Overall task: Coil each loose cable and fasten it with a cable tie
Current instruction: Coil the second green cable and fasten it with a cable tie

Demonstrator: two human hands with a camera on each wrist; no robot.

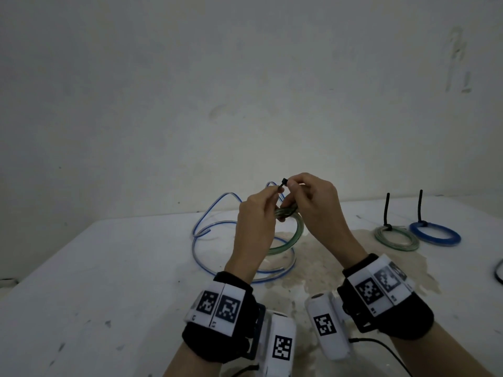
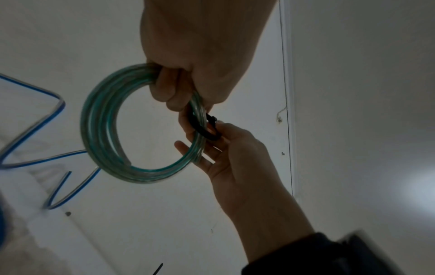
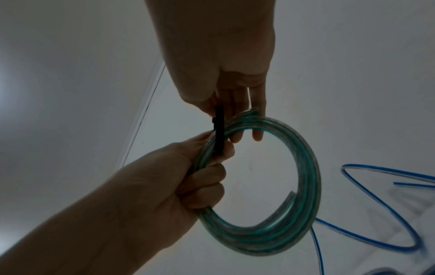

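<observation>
Cable tie (image 2: 210, 128) loop, left-wrist view only

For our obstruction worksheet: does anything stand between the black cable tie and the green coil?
Nothing visible does. The cable tie already loops round the green coil; the left hand grips the coil, the right hand pinches the tie.

2 black wrist straps (image 1: 217, 341) with white marker-printed panels (image 1: 381, 287), white camera pods (image 1: 283, 341), thin black leads (image 1: 381, 345)
</observation>
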